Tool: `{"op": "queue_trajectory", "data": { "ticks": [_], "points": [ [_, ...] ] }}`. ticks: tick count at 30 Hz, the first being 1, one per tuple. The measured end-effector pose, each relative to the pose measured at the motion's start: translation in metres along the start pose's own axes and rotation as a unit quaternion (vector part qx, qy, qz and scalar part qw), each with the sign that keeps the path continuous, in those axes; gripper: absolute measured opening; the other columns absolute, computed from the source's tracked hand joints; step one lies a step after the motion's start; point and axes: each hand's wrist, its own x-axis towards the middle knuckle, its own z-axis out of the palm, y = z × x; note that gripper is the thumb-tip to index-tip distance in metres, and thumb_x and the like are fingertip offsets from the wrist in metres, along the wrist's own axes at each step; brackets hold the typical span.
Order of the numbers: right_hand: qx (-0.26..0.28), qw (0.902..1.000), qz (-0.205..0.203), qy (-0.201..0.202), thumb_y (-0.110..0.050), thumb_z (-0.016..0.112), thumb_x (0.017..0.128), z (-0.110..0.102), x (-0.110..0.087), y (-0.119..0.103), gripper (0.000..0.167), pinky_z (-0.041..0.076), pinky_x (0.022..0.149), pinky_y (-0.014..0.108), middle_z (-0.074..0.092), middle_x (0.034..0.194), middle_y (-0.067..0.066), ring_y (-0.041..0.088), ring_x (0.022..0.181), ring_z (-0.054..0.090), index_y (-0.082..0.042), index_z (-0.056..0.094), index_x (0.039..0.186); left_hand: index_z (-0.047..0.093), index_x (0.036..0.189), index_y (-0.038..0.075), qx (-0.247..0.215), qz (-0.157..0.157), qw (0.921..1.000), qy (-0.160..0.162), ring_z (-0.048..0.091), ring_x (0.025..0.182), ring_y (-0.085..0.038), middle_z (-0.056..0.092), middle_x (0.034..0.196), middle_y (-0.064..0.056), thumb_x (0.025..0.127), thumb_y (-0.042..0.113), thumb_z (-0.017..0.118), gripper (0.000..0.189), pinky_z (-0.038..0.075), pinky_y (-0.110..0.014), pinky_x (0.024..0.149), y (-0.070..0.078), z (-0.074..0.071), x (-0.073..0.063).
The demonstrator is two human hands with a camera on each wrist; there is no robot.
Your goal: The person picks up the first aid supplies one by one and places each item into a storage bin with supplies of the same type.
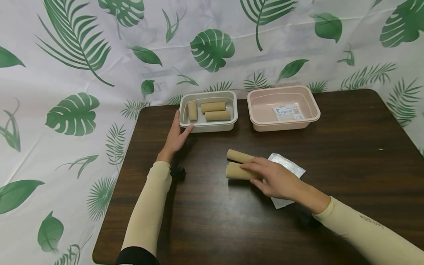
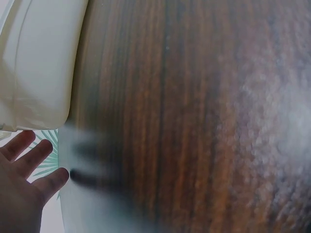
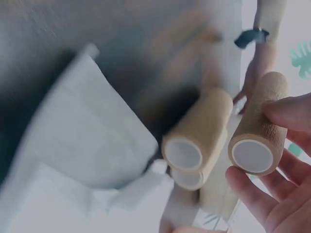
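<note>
My right hand [image 1: 278,178] holds a tan bandage roll [image 3: 257,126] between thumb and fingers, over the middle of the table. A second bandage roll [image 1: 237,156] lies just behind it, and the right wrist view shows another roll [image 3: 187,179] close against that one. Beneath my right hand is a white packet [image 1: 287,165], partly hidden by it. My left hand [image 1: 175,138] rests at the left end of a pale grey tray [image 1: 212,127], its thumb at the front rim and its fingers along the side. Three bandage rolls [image 1: 213,107] lie in this tray.
A pink tray [image 1: 279,126] stands right of the grey one, with a flat white packet marked Surgical [image 1: 287,112] inside. Both trays stand along the back of the dark wood table [image 1: 205,221]. Behind it hangs a leaf-patterned cloth [image 1: 179,22].
</note>
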Motion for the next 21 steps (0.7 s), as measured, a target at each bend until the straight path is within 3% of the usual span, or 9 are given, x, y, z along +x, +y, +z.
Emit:
{"op": "queue_trajectory", "data": {
  "ticks": [4,10,21],
  "points": [
    [0.002,0.9999,0.012,0.001,-0.01,0.076,0.084,-0.005,0.014,0.01,0.049,0.052,0.075,0.035,0.06,0.121,0.001,0.012,0.095,0.058,-0.011,0.061,0.131,0.003,0.159,0.013,-0.001,0.0,1.0,0.001,0.009,0.148,-0.016,0.005,0.164,-0.004,0.097,0.051,0.054,0.089,0.013,-0.041,0.117,0.0,-0.001,0.0],
    [-0.013,0.9998,-0.004,0.013,-0.007,0.075,0.085,-0.007,0.031,0.026,0.049,0.051,0.081,0.039,0.06,0.122,0.004,0.016,0.102,0.059,-0.008,0.06,0.132,0.003,0.159,0.011,-0.004,0.002,1.0,-0.001,0.009,0.148,-0.016,0.005,0.164,-0.004,0.097,0.051,0.054,0.09,0.013,-0.041,0.117,-0.001,0.0,0.001],
    [-0.06,0.998,-0.007,0.019,-0.008,0.071,0.087,-0.008,0.067,0.047,0.047,0.049,0.078,0.037,0.06,0.122,0.004,0.016,0.098,0.057,-0.01,0.06,0.132,0.003,0.159,0.013,-0.002,-0.002,1.0,-0.002,0.009,0.148,-0.016,0.004,0.164,-0.003,0.096,0.052,0.054,0.09,0.014,-0.042,0.117,-0.001,0.0,0.0]
  ]
}}
